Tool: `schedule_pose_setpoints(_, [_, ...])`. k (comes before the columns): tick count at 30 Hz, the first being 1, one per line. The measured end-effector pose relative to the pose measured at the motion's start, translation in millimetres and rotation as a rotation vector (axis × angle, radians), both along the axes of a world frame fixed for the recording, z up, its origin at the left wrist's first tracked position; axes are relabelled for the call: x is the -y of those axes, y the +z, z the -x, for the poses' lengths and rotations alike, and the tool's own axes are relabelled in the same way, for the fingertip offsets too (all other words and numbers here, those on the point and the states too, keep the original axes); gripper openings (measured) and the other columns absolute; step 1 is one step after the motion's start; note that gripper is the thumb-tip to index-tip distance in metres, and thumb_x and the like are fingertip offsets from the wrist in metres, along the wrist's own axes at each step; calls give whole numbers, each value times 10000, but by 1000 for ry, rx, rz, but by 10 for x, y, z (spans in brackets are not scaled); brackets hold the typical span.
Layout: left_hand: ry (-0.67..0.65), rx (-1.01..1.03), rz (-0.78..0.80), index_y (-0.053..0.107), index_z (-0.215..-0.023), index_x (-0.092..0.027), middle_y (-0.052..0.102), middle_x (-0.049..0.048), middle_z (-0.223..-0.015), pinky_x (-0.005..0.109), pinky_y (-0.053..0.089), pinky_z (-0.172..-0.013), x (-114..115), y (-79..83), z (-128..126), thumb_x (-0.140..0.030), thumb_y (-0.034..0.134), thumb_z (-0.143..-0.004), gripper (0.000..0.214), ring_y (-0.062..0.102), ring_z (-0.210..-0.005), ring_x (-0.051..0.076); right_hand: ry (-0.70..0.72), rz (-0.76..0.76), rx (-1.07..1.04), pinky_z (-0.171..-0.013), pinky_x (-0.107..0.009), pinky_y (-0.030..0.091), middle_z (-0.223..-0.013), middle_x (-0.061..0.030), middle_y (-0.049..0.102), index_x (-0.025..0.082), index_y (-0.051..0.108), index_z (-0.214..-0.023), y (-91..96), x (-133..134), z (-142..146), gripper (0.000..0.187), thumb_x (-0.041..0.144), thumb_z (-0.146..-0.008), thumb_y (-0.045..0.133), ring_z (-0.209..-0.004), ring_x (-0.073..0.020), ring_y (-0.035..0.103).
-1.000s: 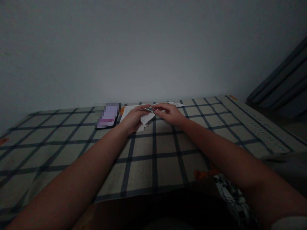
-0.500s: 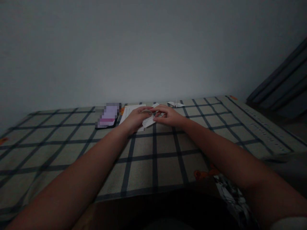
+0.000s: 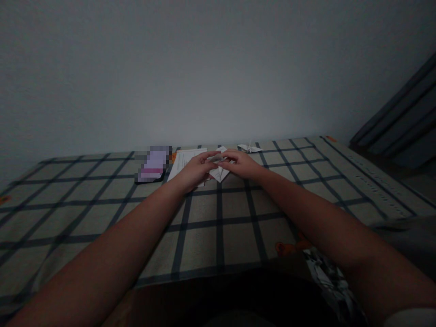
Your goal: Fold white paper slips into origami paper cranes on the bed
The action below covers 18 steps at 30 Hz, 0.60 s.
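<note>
Between my two hands is a piece of folded white paper [image 3: 220, 174], its pointed lower corner turned toward me. My left hand [image 3: 195, 170] pinches its left side, thumb in front and fingers behind. From the right, my right hand [image 3: 243, 164] grips the same paper with thumb and fingers closed. My fingers cover parts of the folds. Printed sheets [image 3: 179, 165] lie flat just left of and partly under my left hand. Beyond my right hand sits a folded paper crane [image 3: 250, 148].
A phone [image 3: 153, 165] with a lit screen rests left of the sheets. The checked cloth [image 3: 218, 245] covers the table up to the grey wall [image 3: 218, 72]. A dark curtain [image 3: 405, 104] hangs at the far right.
The folded paper has turned, so its corner now points straight at me between my hands. Both hands have shifted slightly on it; the phone and crane stay put.
</note>
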<state>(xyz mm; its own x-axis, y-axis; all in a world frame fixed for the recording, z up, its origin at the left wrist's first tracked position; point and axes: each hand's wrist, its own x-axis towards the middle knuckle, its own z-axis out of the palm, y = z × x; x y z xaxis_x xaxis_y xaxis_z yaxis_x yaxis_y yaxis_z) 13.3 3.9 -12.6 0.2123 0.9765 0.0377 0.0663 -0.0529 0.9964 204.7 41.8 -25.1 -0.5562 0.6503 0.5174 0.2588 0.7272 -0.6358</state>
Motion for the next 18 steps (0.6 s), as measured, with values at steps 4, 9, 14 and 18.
schedule_pose_setpoints(4, [-43,60,10,567,-1345,-200,610,-8,-722,199,364,-491,12,15,8,-182,708,-692,667,510,-526,85,54,129,-45,-882,-322,465,-1126,-83,700,164,689,-1162,-10,-23,0,328,312,-882,605,-985,-176,627])
schedule_pose_setpoints(9, [-90,10,-16,490,-1416,-205,525,-63,-607,190,229,-417,79,82,19,-220,722,-736,718,354,-405,42,99,183,-80,-913,-330,468,-1152,-89,701,154,686,-1179,-21,-42,-6,342,228,-852,615,-1006,-176,639])
schedule_pose_setpoints(14, [-110,39,-25,460,-1436,-198,524,-63,-595,194,178,-394,78,79,19,-246,730,-748,741,327,-379,38,69,186,-66,-924,-334,468,-1150,-91,699,153,693,-1170,-38,-61,-5,347,196,-832,624,-1011,-177,636])
schedule_pose_setpoints(18, [-107,51,-12,458,-1438,-198,443,-91,-551,195,168,-387,89,94,16,-213,724,-749,739,297,-375,37,21,162,-68,-913,-340,473,-1126,-95,699,156,703,-1154,-27,-48,6,343,198,-821,632,-992,-180,633])
